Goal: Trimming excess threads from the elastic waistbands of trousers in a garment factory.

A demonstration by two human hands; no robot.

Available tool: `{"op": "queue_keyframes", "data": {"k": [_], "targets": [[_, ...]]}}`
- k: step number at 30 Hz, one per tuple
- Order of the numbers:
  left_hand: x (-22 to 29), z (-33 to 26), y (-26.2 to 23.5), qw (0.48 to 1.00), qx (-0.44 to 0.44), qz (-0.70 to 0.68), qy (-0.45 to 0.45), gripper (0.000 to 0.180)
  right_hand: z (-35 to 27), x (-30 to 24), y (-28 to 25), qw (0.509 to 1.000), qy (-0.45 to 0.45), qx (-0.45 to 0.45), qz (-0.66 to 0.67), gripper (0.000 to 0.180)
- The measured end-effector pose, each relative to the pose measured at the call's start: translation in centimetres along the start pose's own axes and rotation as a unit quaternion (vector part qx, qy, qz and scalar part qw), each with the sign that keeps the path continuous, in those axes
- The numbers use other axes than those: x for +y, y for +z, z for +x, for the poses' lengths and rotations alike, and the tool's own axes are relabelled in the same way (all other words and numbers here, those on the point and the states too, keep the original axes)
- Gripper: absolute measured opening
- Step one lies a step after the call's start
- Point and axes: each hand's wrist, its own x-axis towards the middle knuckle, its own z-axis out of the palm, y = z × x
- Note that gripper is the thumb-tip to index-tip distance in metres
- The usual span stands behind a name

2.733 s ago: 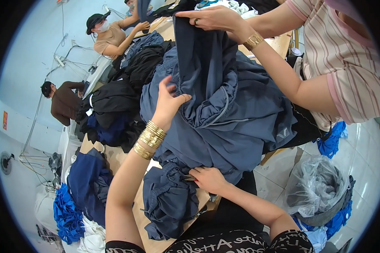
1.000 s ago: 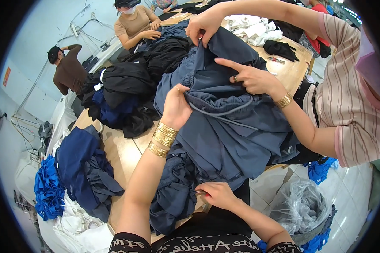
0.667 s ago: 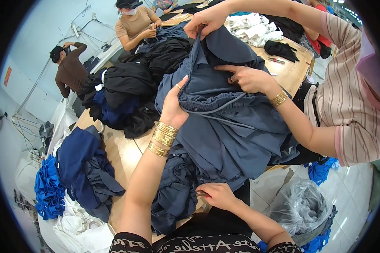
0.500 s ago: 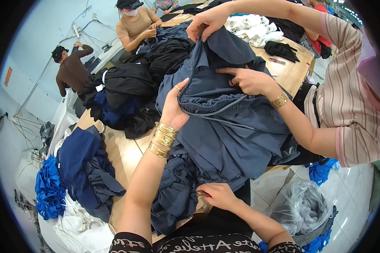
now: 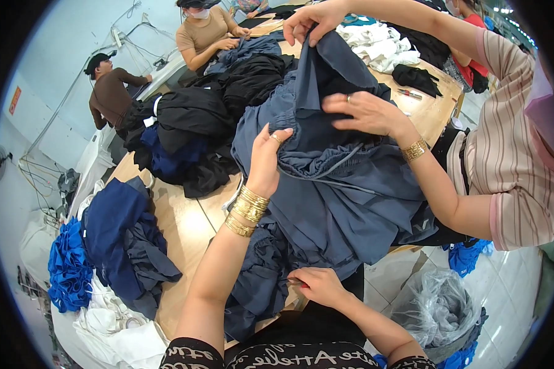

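Slate-blue shorts [image 5: 345, 203] with a gathered elastic waistband and a grey drawstring are spread over the table's near side. My left hand [image 5: 268, 157], gold bangles on its wrist, pinches the waistband's left edge between thumb and fingers. Low in front of me, my right hand [image 5: 320, 287] is closed around a small dark tool with a bit of red, mostly hidden by the fingers. A co-worker at the right lifts a flap of the shorts with one hand [image 5: 314, 23]. That person's other hand [image 5: 369, 115] hovers over the inside, fingers spread.
More slate-blue garments [image 5: 255, 277] lie beneath my left forearm. Black clothes [image 5: 191, 123] heap farther back, and navy ones [image 5: 114, 215] at left. White pieces [image 5: 375, 46] sit at the far side. A plastic-lined bin [image 5: 440, 301] stands on the floor at right. Two people are beyond the table.
My left hand has shifted slightly up and right along with the waistband. The co-worker's lower hand has gone from pointing into the shorts to spread fingers. My right hand stays put.
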Motion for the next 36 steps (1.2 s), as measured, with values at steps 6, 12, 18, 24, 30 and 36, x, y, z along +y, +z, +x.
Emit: {"op": "queue_keyframes", "data": {"k": [6, 12, 18, 24, 30, 36], "targets": [[0.1, -0.9, 0.4, 0.999, -0.006, -0.004, 0.036, 0.020, 0.1, -0.2, 0.1, 1.000, -0.002, -0.003, -0.005, 0.022], [0.3, -0.9, 0.5, 0.999, 0.010, -0.040, 0.030, 0.022, 0.1, -0.3, 0.3, 1.000, -0.017, 0.003, -0.003, 0.023], [0.3, -1.2, 1.0, 0.999, 0.006, 0.002, 0.053, 0.021, -0.1, -0.3, 0.1, 1.000, -0.012, -0.006, -0.010, 0.023], [0.5, -1.6, 1.4, 0.995, -0.013, 0.044, 0.094, 0.020, -0.2, -0.4, 0.1, 1.000, -0.008, -0.003, -0.006, 0.023], [0.5, -1.4, 1.8, 0.992, -0.027, 0.042, 0.120, 0.019, -0.1, -0.4, -0.2, 1.000, -0.005, -0.007, -0.009, 0.023], [0.7, -1.7, 1.5, 0.990, -0.031, 0.035, 0.130, 0.020, 0.1, -0.7, 0.0, 1.000, -0.010, -0.007, -0.007, 0.023]]}}
